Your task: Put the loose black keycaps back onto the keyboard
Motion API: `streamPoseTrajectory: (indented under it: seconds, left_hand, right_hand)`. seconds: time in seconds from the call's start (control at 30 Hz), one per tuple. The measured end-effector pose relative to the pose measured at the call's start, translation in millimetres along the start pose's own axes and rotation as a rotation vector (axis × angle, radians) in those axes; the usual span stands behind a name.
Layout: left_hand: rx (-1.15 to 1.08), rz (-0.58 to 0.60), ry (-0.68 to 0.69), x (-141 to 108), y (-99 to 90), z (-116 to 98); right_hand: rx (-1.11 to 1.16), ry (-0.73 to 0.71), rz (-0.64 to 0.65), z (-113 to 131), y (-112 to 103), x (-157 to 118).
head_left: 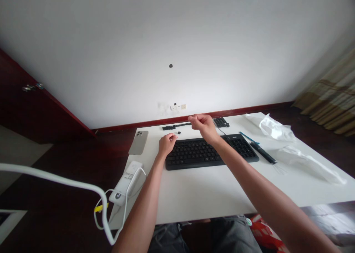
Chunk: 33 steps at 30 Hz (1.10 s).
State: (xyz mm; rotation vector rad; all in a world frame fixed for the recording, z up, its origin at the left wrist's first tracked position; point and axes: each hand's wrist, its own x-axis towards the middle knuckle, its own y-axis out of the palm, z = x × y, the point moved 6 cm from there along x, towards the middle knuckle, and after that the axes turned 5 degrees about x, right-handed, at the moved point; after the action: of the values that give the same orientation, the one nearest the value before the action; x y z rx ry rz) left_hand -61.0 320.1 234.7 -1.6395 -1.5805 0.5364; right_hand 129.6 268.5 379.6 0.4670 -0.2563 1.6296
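Note:
A black keyboard [194,154] lies on the white table [199,194] in front of me. My left hand [167,144] is at its top left corner, fingers curled in and closed; whatever they may hold is hidden. Over the keyboard's back edge, my right hand [203,126] is raised with its fingertips pinched together, and anything between them is too small to make out. One loose black keycap [179,132] sits just beyond my left hand. Behind it runs a row of black keycaps [169,127], partly covered by my right hand. More keycaps [220,122] are grouped at the back right.
A phone [138,143] and a white power-bank-like device [127,180] with cables lie at the left. Right of the keyboard are a black-handled brush-like tool [263,152], a thin blue tool [249,137] and crumpled plastic bags [273,128]. A white tube [69,180] crosses the lower left.

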Motion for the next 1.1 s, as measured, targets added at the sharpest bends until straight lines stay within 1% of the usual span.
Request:
streamPoseTrajectory:
  seconds: [0.07,0.1,0.13,0.17,0.2,0.23,0.3,0.37,0.4,0.43,0.47,0.53,0.63,0.67,0.77,0.87,0.97,1.03,1.1]
  left_hand:
    - [-0.014,-0.004,0.005,0,0.3,0]
    - [-0.019,-0.003,0.005,0,0.4,1]
    - [-0.021,-0.002,0.004,-1,0.5,1]
    - [-0.021,-0.003,0.004,-1,0.3,0]
    - [-0.02,-0.004,0.005,-1,-0.1,0]
    - [-0.015,-0.004,0.006,-1,-0.4,0]
    - [0.005,-0.002,0.002,0,-1.0,-1]
    - [0.025,0.003,-0.01,0,-1.4,-1]
    - [0.033,0.006,-0.016,0,-1.5,-1]
    - [0.039,0.009,-0.019,0,-1.6,-1]
    - [0.04,0.012,-0.018,0,-1.7,-2]
    - [0.033,0.019,-0.013,0,-1.7,-3]
    - [-0.011,0.016,-0.01,0,-2.0,-4]
    - [-0.024,0.016,-0.012,0,-1.9,-3]
    - [-0.037,0.022,-0.023,0,-0.7,-2]
    - [-0.039,0.021,-0.014,0,0.4,-2]
    - [-0.045,0.008,-0.005,0,0.4,-1]
    - [-0.052,0.006,-0.003,0,0.4,0]
    - [-0.053,0.009,-0.003,0,0.4,0]
  right_hand:
    - [0.214,-0.047,-0.016,28,14,15]
    - [0.298,-0.043,-0.025,36,20,21]
    - [0.363,-0.03,-0.03,37,26,24]
    - [0.414,-0.004,-0.028,31,31,26]
    - [0.456,0.031,-0.023,19,36,26]
    - [0.488,0.075,-0.013,0,41,24]
    - [0.491,0.194,-0.022,-47,47,14]
    - [0.394,0.313,-0.05,-94,48,3]
    - [0.351,0.338,-0.052,-110,47,-1]
    - [0.349,0.327,-0.067,-121,44,-3]
    - [0.33,0.294,-0.074,-127,40,-3]
    - [0.212,0.223,-0.109,-130,28,-2]
    - [-0.13,0.161,-0.2,-132,3,1]
    - [-0.193,0.158,-0.226,-134,-4,1]
    - [-0.234,0.172,-0.293,-146,-19,1]
    - [-0.279,0.198,-0.345,-155,-27,2]
    - [-0.363,0.2,-0.328,-157,-27,5]
    - [-0.427,0.17,-0.274,-156,-24,6]
    - [-0.525,0.095,-0.173,-153,-15,7]
